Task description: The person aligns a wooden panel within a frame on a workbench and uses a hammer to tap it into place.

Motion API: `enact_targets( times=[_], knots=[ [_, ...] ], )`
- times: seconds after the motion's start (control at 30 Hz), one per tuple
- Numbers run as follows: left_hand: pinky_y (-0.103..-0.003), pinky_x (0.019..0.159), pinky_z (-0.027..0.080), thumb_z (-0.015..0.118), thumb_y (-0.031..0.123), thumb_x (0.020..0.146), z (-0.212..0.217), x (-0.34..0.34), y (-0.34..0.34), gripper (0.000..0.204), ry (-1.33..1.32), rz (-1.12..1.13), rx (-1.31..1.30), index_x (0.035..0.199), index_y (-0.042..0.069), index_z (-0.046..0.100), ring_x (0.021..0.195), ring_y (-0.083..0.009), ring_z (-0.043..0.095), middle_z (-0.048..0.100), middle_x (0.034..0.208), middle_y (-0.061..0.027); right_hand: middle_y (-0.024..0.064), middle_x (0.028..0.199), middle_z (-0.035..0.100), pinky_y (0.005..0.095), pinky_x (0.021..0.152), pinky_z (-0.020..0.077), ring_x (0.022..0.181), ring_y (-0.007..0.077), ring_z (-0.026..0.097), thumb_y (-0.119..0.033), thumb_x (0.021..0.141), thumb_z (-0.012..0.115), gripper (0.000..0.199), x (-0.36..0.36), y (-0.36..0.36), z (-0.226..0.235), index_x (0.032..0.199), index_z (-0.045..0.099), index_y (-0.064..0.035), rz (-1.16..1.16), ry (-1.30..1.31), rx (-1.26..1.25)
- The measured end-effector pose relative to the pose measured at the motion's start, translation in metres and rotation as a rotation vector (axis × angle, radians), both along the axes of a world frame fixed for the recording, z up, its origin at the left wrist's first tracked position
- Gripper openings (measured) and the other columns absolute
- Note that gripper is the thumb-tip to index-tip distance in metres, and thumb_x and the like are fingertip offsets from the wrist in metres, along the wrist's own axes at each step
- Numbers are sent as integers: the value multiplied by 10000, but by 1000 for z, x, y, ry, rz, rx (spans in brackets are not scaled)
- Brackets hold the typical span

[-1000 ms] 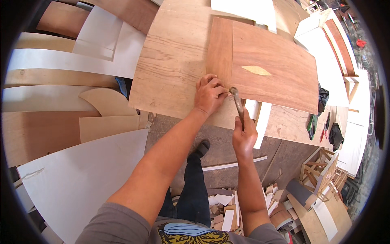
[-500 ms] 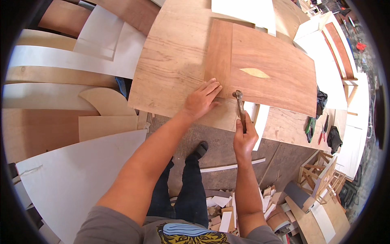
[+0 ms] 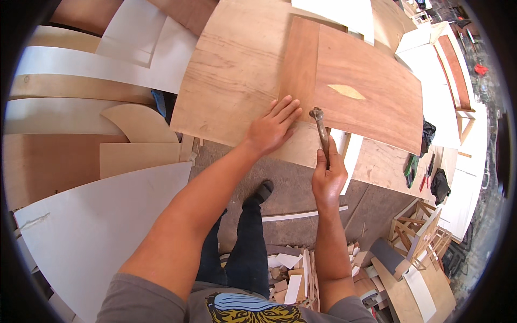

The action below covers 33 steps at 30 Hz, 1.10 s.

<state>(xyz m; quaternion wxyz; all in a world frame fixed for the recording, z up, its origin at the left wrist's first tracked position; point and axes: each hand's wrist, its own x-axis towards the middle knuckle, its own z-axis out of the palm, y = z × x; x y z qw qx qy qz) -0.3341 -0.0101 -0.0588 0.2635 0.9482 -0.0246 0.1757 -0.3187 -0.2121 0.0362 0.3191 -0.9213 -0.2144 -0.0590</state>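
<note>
My left hand [image 3: 273, 126] lies flat, fingers spread, at the near left corner of a reddish-brown wood panel [image 3: 371, 81]. Its fingertips rest on the darker strip [image 3: 299, 56] along the panel's left side. A hammer [image 3: 323, 132] is gripped by the handle in my right hand [image 3: 329, 175], its head just over the panel's near edge, right of my left fingertips. Whether the head touches the wood, I cannot tell. A pale leaf-shaped patch [image 3: 346, 91] shows on the panel's face. Beneath lies a larger plywood sheet [image 3: 229, 70].
Pliers with red handles [image 3: 425, 177], a green-handled tool [image 3: 412, 168] and black bags [image 3: 440, 185] lie at the right. White and brown boards [image 3: 59, 116] are stacked at the left. Wood offcuts [image 3: 293, 277] and a small wooden frame [image 3: 417, 231] sit below, near my feet.
The view has shifted slightly. My left fingers have spread out flatter on the panel's corner. The hammer head has come a little closer to them, still in my right hand.
</note>
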Motion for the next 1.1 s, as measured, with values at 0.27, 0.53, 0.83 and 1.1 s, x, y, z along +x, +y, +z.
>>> enact_targets(
  times=[0.27,0.53,0.83,1.1],
  knots=[
    [-473,1268,348,691,296,980,-2,2,-2,597,-20,-1,-13,1521,79,564,1575,-255,366,459,1660,-74,169,855,709,428,647,538,699,323,679,-37,956,745,449,0,1,-6,1399,677,-17,-54,-73,-216],
    [-483,1257,366,667,281,998,-4,0,1,568,-6,-12,-3,1519,79,565,1580,-271,356,452,1664,-83,175,845,702,397,672,536,711,259,673,-44,994,711,406,-4,13,16,1395,676,1,-82,27,39],
    [-487,1257,368,667,293,1000,-5,1,-1,553,-1,-11,8,1503,80,583,1575,-276,365,461,1656,-82,188,872,719,395,700,545,739,265,688,-50,1011,694,404,-8,10,-14,1410,662,9,-102,-104,136],
    [-486,1257,369,663,327,1002,-1,0,0,562,23,-14,49,1500,76,585,1568,-279,375,455,1657,-86,227,976,743,421,750,553,829,301,716,-63,1015,689,411,-8,10,-1,1413,648,32,-187,114,65]
  ],
)
